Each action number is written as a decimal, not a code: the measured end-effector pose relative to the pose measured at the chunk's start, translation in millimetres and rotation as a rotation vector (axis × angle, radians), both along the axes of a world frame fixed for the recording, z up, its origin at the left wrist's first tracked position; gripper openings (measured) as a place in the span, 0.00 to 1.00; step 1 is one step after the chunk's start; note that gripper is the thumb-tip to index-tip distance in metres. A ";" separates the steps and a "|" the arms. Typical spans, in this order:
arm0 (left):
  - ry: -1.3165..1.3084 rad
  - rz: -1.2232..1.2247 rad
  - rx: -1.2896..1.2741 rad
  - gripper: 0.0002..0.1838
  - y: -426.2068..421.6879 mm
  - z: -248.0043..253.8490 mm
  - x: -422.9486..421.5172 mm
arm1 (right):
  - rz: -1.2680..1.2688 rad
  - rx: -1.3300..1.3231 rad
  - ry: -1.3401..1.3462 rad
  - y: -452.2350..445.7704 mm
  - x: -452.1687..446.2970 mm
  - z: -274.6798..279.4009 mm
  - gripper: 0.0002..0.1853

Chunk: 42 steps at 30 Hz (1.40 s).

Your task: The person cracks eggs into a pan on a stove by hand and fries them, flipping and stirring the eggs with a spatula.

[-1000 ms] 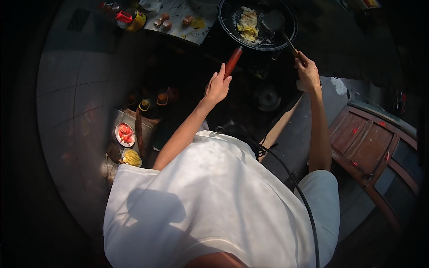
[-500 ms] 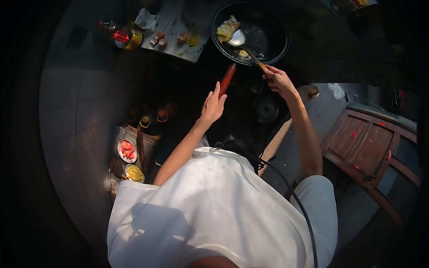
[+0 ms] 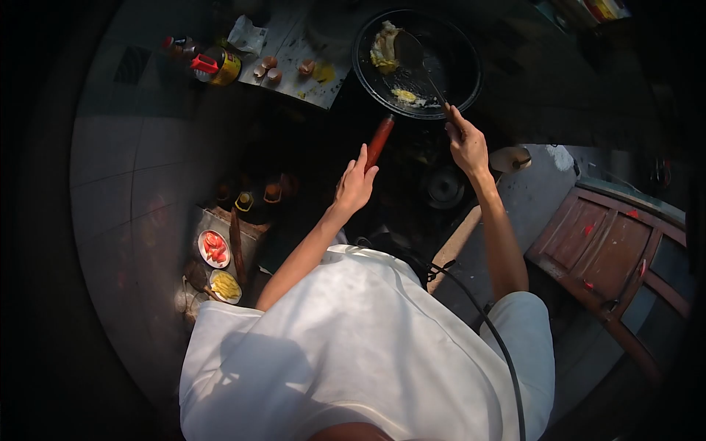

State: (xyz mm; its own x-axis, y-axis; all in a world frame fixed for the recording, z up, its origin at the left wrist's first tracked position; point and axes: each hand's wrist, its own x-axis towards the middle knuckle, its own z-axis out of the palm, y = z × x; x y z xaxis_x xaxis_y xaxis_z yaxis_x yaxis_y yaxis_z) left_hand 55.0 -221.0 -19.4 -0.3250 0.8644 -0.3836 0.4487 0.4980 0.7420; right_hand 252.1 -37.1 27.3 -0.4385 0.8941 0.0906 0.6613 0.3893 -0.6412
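Note:
At the top of the head view is a dark wok (image 3: 471, 81) with a red handle (image 3: 380, 141). My left hand (image 3: 354, 184) is closed around that handle, its index finger stretched along it. In my right hand (image 3: 468, 145) is the handle of a long ladle (image 3: 434, 82). The ladle's rounded, dark head lies inside the wok, against a clump of fried egg (image 3: 383, 53) on the left side. A smaller bit of egg (image 3: 404, 95) sits nearer the wok's front rim.
Broken eggshells (image 3: 271, 67) and a crumpled white packet (image 3: 247, 34) lie on the counter, beside a red-capped yellow bottle (image 3: 228, 67). Lower left are a plate of cut tomato (image 3: 215, 248) and a bowl of yellow pieces (image 3: 225, 285). A wooden door panel (image 3: 596, 235) stands right.
The ladle's head has moved up and right in the wok, turning from a bright face to a dark one. My right hand has shifted slightly right and down. The left keeps its hold.

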 end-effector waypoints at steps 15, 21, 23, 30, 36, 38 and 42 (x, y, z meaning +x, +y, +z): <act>0.009 -0.014 -0.029 0.33 0.2 4.1 -1.2 | -0.165 -0.250 -0.076 -1.4 17.0 45.5 0.22; 0.021 -0.020 -0.014 0.33 0.2 2.0 -0.9 | -0.232 -0.657 0.132 35.1 40.5 17.4 0.22; 0.035 -0.024 0.011 0.33 -0.4 -0.5 -0.9 | -0.265 -0.800 0.201 37.6 29.9 25.6 0.22; 0.035 -0.032 0.002 0.33 -0.3 0.2 -0.8 | -0.110 -0.966 0.261 43.3 -2.4 8.4 0.25; 0.039 -0.036 0.002 0.33 -0.2 -1.1 -1.6 | -0.029 -0.935 0.400 50.2 7.0 -7.3 0.25; 0.038 -0.034 -0.005 0.33 0.5 0.3 -1.7 | 0.021 -0.902 0.402 43.6 12.0 -3.4 0.25; 0.028 -0.029 -0.018 0.33 0.5 0.8 -1.0 | 0.092 -0.543 0.202 32.3 24.5 1.2 0.23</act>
State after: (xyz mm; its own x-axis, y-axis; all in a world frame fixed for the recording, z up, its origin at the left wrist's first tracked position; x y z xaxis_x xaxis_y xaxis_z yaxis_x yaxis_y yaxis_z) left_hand 54.0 -220.5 -18.6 -0.3102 0.8667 -0.3907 0.4836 0.4977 0.7200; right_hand 276.7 -4.8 28.5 -0.5386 0.7947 -0.2799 0.4842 0.0200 -0.8747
